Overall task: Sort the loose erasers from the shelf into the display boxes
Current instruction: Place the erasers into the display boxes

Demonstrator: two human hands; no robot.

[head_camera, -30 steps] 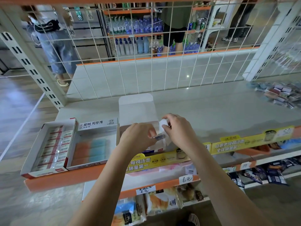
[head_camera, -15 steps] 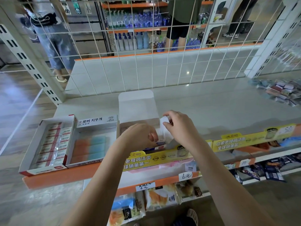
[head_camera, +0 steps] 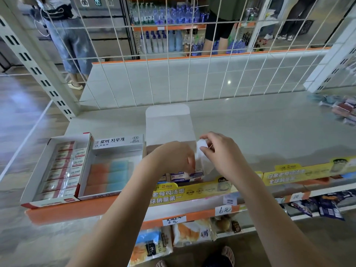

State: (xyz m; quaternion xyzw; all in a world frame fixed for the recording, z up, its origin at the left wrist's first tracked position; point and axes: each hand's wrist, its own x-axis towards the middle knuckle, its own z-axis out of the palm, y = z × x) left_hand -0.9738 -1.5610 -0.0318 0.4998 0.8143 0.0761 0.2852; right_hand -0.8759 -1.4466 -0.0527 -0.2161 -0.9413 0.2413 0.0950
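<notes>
Two hands meet over the third display box, the one with its white lid flap standing up at the back. The left hand reaches down with curled fingers onto the erasers lying in a row at the box's front, their long axes left to right; whether it pinches one cannot be told. The right hand pinches a white wrapped piece, probably an eraser, just above the box's right side. The loose pile lies far right on the shelf, nearer the right hand, with bare shelf between. The red box and pastel box stand to the left.
</notes>
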